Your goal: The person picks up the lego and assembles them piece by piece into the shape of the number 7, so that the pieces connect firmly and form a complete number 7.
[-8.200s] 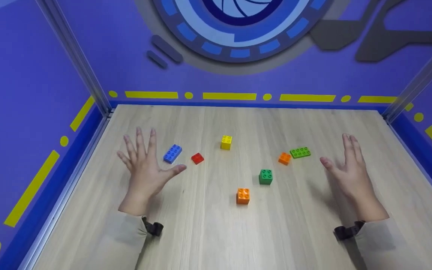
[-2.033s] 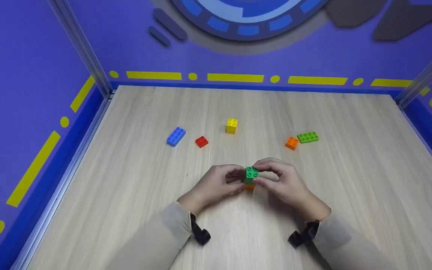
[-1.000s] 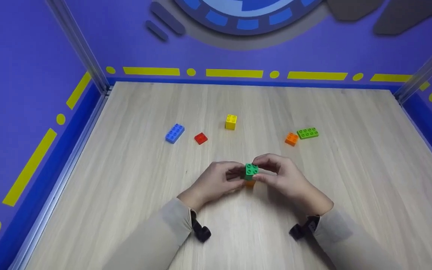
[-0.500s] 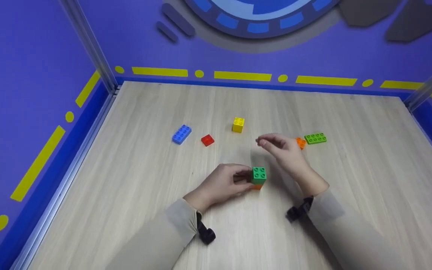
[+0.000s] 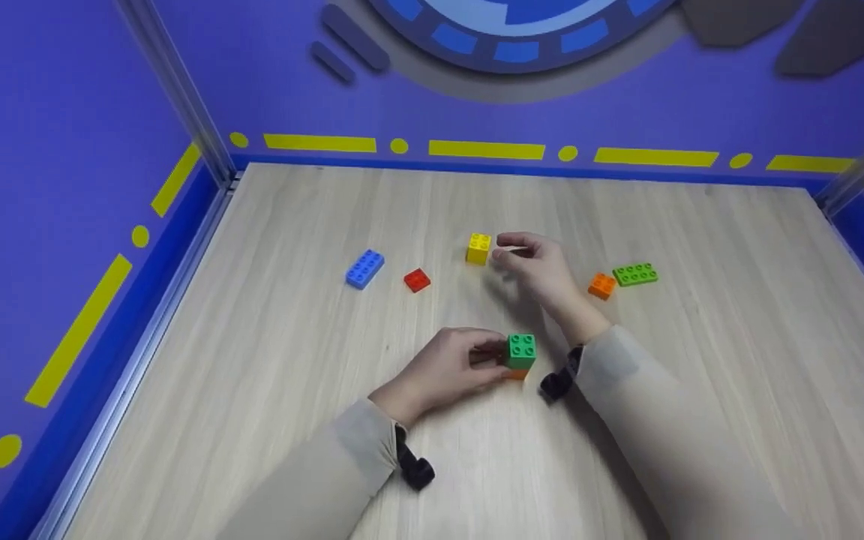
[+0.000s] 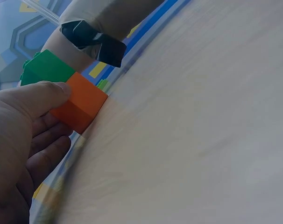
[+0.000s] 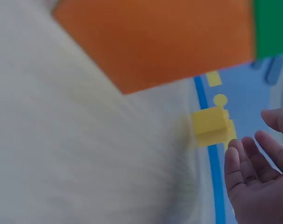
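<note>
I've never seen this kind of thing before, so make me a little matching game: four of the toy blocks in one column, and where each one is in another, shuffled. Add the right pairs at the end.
Blocks
1. Green block
2. Yellow block
3. Red block
4. Lime block

Places
A. Between the blue block and the yellow one, going left to right in the head view
B. Farthest right of all the blocks in the head view
C. Stacked on an orange block
D. Nearest the right hand, beside its fingertips

Right pairs: 1-C, 2-D, 3-A, 4-B
</note>
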The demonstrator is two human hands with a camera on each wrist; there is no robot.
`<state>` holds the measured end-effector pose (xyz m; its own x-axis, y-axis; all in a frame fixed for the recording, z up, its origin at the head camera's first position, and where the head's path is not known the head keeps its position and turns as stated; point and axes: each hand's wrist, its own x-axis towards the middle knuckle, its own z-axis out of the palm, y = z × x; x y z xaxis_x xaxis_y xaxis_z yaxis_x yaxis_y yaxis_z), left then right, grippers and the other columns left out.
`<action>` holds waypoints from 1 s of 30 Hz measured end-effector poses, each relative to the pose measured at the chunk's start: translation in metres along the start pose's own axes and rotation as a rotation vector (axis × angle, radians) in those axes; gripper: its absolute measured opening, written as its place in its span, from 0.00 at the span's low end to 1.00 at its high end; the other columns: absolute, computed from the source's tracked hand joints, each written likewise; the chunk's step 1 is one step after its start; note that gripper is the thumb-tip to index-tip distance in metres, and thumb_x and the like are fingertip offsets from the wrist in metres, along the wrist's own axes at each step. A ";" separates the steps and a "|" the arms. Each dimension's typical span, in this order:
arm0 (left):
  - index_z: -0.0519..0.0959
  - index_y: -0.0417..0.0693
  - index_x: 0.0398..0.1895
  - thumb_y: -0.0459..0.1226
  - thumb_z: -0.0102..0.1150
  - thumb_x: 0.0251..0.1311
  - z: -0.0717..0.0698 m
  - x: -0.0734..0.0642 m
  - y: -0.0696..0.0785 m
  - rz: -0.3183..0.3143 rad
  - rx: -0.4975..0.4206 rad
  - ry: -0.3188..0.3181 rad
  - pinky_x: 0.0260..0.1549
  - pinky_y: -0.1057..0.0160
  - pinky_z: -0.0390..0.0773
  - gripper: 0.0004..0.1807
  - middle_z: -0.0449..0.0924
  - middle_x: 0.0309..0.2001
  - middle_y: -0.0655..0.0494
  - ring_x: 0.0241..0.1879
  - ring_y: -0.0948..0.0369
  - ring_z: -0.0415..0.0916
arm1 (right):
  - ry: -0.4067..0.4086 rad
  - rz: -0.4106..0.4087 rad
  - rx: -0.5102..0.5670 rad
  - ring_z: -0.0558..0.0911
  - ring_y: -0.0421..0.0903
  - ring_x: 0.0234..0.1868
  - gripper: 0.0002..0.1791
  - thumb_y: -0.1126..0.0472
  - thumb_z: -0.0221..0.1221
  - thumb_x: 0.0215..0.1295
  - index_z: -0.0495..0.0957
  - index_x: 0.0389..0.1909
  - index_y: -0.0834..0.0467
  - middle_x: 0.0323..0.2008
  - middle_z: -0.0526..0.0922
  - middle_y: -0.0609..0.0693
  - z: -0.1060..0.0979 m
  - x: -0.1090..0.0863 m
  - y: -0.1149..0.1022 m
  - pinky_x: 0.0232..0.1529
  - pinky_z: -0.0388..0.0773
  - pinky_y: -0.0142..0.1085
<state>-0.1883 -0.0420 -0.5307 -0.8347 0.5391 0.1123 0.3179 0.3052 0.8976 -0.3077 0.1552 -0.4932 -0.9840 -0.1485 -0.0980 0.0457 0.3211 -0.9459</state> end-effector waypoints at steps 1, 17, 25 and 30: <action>0.85 0.54 0.59 0.42 0.73 0.64 0.000 0.000 0.000 0.002 0.001 0.001 0.57 0.73 0.81 0.20 0.87 0.56 0.62 0.56 0.70 0.83 | -0.007 0.003 -0.012 0.83 0.51 0.54 0.27 0.53 0.65 0.72 0.77 0.68 0.57 0.63 0.80 0.53 0.002 0.002 0.000 0.58 0.84 0.46; 0.84 0.53 0.59 0.41 0.72 0.65 0.001 -0.001 0.003 0.014 0.046 -0.009 0.57 0.75 0.80 0.20 0.86 0.56 0.62 0.56 0.73 0.82 | -0.074 0.061 -0.172 0.85 0.48 0.48 0.33 0.50 0.65 0.71 0.71 0.73 0.54 0.66 0.78 0.49 0.004 0.026 0.005 0.42 0.85 0.35; 0.84 0.54 0.59 0.42 0.72 0.65 0.001 0.001 0.001 0.023 0.060 0.001 0.57 0.75 0.80 0.20 0.86 0.57 0.63 0.56 0.72 0.83 | -0.088 0.057 -0.226 0.84 0.48 0.48 0.26 0.50 0.63 0.73 0.76 0.69 0.53 0.61 0.80 0.51 0.004 0.033 0.006 0.44 0.84 0.35; 0.84 0.55 0.59 0.43 0.72 0.65 -0.002 -0.001 0.000 0.001 0.049 0.002 0.58 0.75 0.80 0.20 0.86 0.56 0.64 0.56 0.72 0.82 | -0.084 0.056 -0.208 0.84 0.48 0.47 0.25 0.48 0.65 0.72 0.78 0.66 0.51 0.58 0.82 0.50 0.002 0.030 0.005 0.44 0.85 0.36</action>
<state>-0.1884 -0.0441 -0.5301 -0.8353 0.5377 0.1147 0.3406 0.3423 0.8757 -0.3366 0.1504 -0.5015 -0.9628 -0.1997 -0.1819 0.0545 0.5160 -0.8548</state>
